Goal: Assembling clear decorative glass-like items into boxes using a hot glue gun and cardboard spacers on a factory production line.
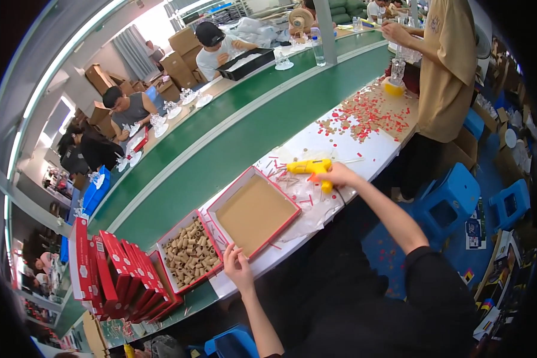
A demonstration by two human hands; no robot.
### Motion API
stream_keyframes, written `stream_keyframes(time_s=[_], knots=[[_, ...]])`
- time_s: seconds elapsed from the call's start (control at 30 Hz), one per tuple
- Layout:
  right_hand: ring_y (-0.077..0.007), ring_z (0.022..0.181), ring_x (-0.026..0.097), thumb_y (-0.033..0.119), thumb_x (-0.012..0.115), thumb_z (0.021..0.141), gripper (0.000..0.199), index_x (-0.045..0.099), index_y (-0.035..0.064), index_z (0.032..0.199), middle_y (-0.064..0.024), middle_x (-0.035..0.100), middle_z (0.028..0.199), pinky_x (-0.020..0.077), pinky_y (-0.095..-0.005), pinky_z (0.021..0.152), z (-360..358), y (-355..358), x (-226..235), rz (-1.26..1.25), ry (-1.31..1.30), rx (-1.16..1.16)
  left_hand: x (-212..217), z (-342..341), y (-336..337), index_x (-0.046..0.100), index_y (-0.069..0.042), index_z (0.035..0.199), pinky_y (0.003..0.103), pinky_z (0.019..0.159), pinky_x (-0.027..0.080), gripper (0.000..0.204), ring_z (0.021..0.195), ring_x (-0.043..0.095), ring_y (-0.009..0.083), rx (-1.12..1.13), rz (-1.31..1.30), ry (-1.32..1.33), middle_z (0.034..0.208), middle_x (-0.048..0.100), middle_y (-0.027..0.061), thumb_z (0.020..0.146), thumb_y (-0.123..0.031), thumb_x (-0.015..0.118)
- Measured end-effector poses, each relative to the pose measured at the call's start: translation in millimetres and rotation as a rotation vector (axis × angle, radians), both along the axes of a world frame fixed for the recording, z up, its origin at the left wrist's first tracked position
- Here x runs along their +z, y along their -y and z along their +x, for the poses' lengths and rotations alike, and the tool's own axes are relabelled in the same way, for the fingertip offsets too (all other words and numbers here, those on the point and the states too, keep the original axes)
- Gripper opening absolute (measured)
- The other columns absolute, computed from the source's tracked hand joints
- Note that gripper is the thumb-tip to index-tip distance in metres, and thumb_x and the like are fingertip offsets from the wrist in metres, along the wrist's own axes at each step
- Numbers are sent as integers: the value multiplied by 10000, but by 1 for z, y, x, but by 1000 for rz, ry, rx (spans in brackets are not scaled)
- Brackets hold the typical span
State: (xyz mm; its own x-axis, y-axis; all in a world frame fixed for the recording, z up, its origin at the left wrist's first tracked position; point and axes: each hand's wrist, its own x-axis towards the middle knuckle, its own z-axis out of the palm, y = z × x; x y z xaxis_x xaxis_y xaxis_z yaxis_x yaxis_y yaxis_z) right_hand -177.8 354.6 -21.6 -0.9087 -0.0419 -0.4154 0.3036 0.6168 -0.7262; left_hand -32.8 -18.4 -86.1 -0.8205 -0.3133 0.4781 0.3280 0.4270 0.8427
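Observation:
My right hand (338,175) is wrapped round the handle of a yellow hot glue gun (307,166), held above the table to the right of a shallow red-edged box (256,209) with a bare brown bottom. The gun's nozzle points left. My left hand (237,267) is over the near corner of that box, its fingers loosely bent and apart, with nothing visible in them. Close to it on the left stands a second red-edged box (159,244) full of small tan cylinders (191,253). Short red and pale sticks (278,169) lie scattered beyond the gun's nozzle.
Stacked red boxes (116,268) lean at the table's left end. Red and tan discs (364,116) are spread over the far right. A green conveyor belt (232,143) runs behind the table. Co-workers sit across it; another person (450,71) stands at right. Blue stools (450,197) are on the floor.

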Motion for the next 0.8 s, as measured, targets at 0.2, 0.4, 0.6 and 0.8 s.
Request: stream_keyframes(time_s=[0.2, 0.4, 0.6, 0.8], knots=[[-103, 547, 546, 341, 630, 846, 276, 587, 86, 943, -12, 580, 714, 443, -255, 461, -11, -2, -22, -737, 37, -204, -5, 4, 6, 638, 23, 924, 210, 682, 454, 134, 911, 590, 133, 0, 27, 28, 1187, 590, 107, 874, -10, 518], [-114, 710, 632, 109, 636, 840, 232, 581, 6, 1040, -51, 647, 834, 519, -258, 637, -12, 9, -50, -495, -547, -177, -6, -8, 6, 644, 35, 911, 243, 690, 482, 150, 914, 609, 168, 44, -126, -73, 1166, 617, 134, 885, -55, 527], [-150, 785, 671, 103, 608, 871, 239, 559, -27, 1065, -88, 674, 923, 522, -246, 645, 0, 25, -72, -609, -526, -113, 2, -9, 7, 653, 31, 875, 277, 758, 483, 202, 1013, 606, 201, 61, -124, -63, 1144, 633, 121, 901, -94, 498], [-176, 820, 687, 148, 557, 929, 257, 532, -37, 1106, -152, 682, 982, 538, -250, 651, 7, 15, -68, -766, -550, -97, -3, -7, 4, 658, 55, 855, 384, 937, 434, 410, 1082, 590, 292, 69, -131, -79, 1107, 656, 162, 960, -274, 439]])
